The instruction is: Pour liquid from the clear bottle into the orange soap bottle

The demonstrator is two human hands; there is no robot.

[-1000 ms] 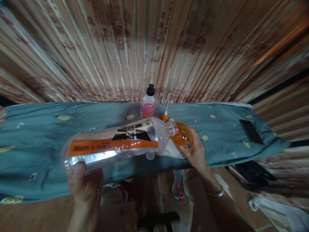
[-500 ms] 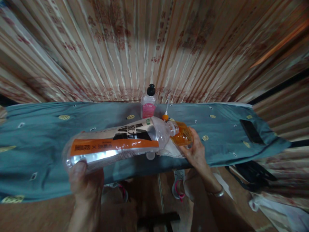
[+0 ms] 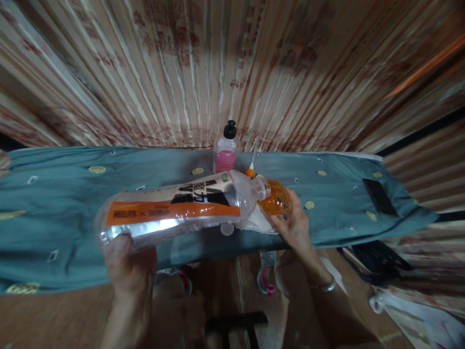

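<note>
My left hand (image 3: 131, 264) grips the base of a large clear plastic bottle (image 3: 174, 208) with an orange and silver label. The bottle lies nearly level, its neck pointing right. My right hand (image 3: 296, 223) holds a small orange bottle (image 3: 274, 198), tilted, with its mouth end against the large bottle's neck. Whether liquid is passing between them I cannot make out. Under the two necks lies a white cloth or tissue (image 3: 256, 222). A small round translucent cap (image 3: 227, 229) is beside it. An orange pump top (image 3: 250, 172) with a pale tube stands behind.
A clear bottle with a pink label and black cap (image 3: 225, 154) stands behind the large bottle. A dark phone (image 3: 379, 196) lies at the right on the green-blue cloth-covered table (image 3: 337, 194). Pleated curtains (image 3: 218, 63) hang behind. A black bag (image 3: 378, 261) is at lower right.
The view has shifted slightly, and the table and pink-labelled bottle appear a little higher. Both hands keep their holds, and the two bottles remain neck to neck.
</note>
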